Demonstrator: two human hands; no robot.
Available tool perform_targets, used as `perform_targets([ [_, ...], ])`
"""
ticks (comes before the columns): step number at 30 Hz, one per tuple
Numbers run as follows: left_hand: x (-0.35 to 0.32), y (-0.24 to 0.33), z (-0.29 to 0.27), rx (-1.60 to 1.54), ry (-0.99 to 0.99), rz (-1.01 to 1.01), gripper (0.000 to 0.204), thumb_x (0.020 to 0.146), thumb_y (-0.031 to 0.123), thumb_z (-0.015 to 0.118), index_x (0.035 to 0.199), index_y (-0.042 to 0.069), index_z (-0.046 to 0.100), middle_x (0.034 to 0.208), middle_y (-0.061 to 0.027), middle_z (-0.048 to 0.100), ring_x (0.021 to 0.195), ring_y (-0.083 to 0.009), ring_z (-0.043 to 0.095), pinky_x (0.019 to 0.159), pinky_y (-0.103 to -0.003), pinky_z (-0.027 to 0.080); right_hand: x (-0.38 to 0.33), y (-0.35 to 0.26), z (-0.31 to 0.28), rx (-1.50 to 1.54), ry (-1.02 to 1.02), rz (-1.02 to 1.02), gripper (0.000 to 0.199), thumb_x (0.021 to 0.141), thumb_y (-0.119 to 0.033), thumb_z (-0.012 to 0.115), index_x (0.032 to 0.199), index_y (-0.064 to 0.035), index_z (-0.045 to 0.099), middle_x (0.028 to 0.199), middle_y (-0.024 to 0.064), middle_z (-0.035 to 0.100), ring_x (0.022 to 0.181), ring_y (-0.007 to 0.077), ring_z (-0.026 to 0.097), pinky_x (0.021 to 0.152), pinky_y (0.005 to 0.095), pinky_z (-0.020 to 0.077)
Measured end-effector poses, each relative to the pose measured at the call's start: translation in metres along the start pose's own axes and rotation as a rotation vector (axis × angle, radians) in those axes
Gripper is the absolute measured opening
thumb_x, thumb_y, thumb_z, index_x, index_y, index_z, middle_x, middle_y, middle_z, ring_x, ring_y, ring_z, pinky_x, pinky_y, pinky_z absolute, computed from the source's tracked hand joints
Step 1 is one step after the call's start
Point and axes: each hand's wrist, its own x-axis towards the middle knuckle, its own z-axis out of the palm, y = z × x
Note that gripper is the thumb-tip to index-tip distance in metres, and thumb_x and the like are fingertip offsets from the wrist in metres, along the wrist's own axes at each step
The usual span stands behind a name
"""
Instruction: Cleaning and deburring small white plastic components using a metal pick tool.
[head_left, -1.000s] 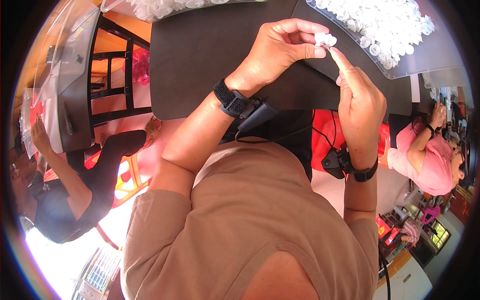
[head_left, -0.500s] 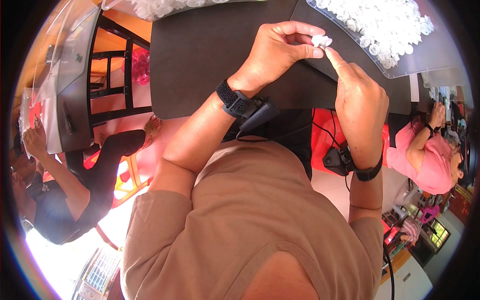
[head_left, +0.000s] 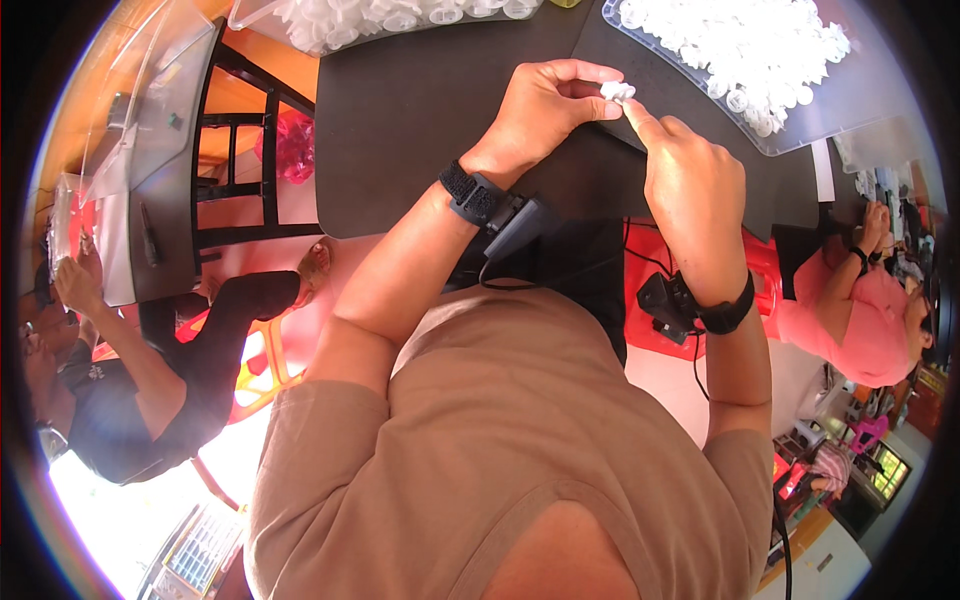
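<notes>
Mid-assembly: small white plastic piece [head_left: 617,91] pinched between left hand [head_left: 545,105] and right hand [head_left: 690,190] fingers; likely needs pressing together.

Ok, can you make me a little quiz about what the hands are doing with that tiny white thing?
1. True or false: both hands touch the small white piece.
2. Where is the clear tray of white pieces? A) beside the right hand, on its right B) under the left hand C) on the floor
3. Fill in: each wrist wears a black ____.

Key:
1. True. The left hand pinches it and the right hand touches it with a fingertip, above the dark table.
2. A.
3. Band: the left wristband and the right wristband, each with a small black device on it.
</notes>
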Motion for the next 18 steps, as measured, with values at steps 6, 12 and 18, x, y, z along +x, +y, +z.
perform_targets([
  [6, 0.0, 0.013, -0.003, -0.299, -0.085, -0.009, 0.033, 0.082, 0.001, 0.07, 0.115, 0.0, 0.062, 0.106, -0.0101, 0.067, 0.099, -0.0169, 0.064, 0.09, -0.03, 0.051, -0.008, 0.012, -0.02, 0.214, 0.231, 0.013, 0.034, 0.084, -0.005, 0.054, 0.116, -0.0105, 0.064, 0.072, 0.0081, 0.059, 0.06, 0.0259, 0.062, 0.054, 0.0381, 0.0491],
  [12, 0.004, 0.013, -0.005, -0.529, -0.149, -0.053, 0.039, 0.086, 0.0, 0.065, 0.124, 0.005, 0.055, 0.119, -0.0109, 0.061, 0.105, -0.019, 0.061, 0.093, -0.031, 0.051, -0.024, 0.025, 0.002, 0.779, 0.309, 0.191, 0.029, 0.091, -0.001, 0.05, 0.116, -0.0046, 0.063, 0.07, 0.0076, 0.055, 0.055, 0.0143, 0.051, 0.054, 0.0293, 0.043],
  [18, 0.005, 0.013, -0.003, -0.552, -0.181, -0.031, 0.034, 0.089, 0.002, 0.061, 0.123, 0.006, 0.056, 0.123, -0.0135, 0.059, 0.108, -0.0183, 0.06, 0.095, -0.029, 0.051, -0.021, 0.013, -0.005, 0.963, 0.269, 0.252, 0.029, 0.093, -0.002, 0.048, 0.117, -0.0065, 0.065, 0.071, 0.0026, 0.055, 0.057, 0.0073, 0.047, 0.053, 0.0214, 0.0401],
])
